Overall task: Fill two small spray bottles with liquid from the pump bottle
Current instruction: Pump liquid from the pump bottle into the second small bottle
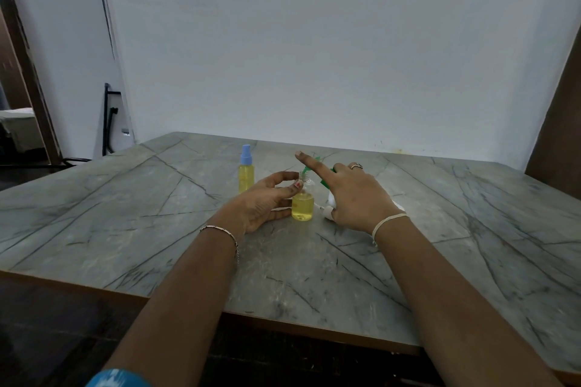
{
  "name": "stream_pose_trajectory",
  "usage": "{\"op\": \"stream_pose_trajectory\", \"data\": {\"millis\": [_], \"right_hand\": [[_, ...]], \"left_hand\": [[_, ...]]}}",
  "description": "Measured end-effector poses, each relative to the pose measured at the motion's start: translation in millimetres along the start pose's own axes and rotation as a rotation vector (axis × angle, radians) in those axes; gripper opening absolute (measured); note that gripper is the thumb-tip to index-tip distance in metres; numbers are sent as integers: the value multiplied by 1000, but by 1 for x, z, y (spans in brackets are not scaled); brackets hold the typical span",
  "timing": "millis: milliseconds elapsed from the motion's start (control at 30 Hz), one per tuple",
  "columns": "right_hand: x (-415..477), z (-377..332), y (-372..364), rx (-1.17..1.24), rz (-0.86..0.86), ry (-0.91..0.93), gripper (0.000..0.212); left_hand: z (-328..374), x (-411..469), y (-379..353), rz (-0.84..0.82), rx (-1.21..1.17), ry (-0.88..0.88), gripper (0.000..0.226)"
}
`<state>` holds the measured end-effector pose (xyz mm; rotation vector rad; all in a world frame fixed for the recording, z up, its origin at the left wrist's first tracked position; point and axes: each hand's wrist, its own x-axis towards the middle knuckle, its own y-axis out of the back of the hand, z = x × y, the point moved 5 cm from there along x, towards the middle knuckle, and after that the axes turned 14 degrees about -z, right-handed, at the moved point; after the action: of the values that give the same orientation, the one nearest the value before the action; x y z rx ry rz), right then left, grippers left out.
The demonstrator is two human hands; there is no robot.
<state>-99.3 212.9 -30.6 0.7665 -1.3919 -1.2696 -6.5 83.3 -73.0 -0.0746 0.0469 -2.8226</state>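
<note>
Item: open spray bottle point(302, 206), standing upright on the table point(440, 229), carrying yellow liquid to roughly half height, with its neck uncapped. Hazards, as judged: the green nozzle point(305, 170) is sitting right at that narrow neck. A stroke that is tilting the pump bottle point(330, 198) could be sending liquid down the outside wall and onto the table. A hard press could also be nudging the light bottle out of the holding fingers, and extra strokes could be flooding the neck. Left hand point(267, 203): curling round the open bottle from its left, the thumb lying by the shoulder and the fingers by the lower body, holding it steady. Right hand point(355, 195): draping over the pump bottle just right of that grip, the thumb wrapping the white body low down. Its index finger point(309, 162) is stretching straight out above the pump head, not visibly pressing. The far fingers are hiding, so the firmness is unclear. Capped spray bottle point(246, 171): blue top, yellow contents, standing beyond and left of the left-hand grip, apart from it, looking already filled.
</note>
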Motion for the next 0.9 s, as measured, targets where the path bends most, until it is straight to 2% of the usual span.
{"op": "stream_pose_trajectory", "data": {"millis": [133,300,700,900], "right_hand": [[3,0,-3,-7,-14,-40,95],[8,-3,-2,7,19,-62,80],[4,-3,-2,-56,22,-72,96],[6,-2,-3,-27,5,-82,87]], "left_hand": [[1,-1,-1,2,-5,-7,27],[1,-1,-2,-4,-4,-6,27],[1,-3,-5,-21,4,-32,37],[5,-1,-7,18,331,-106,58]]}}
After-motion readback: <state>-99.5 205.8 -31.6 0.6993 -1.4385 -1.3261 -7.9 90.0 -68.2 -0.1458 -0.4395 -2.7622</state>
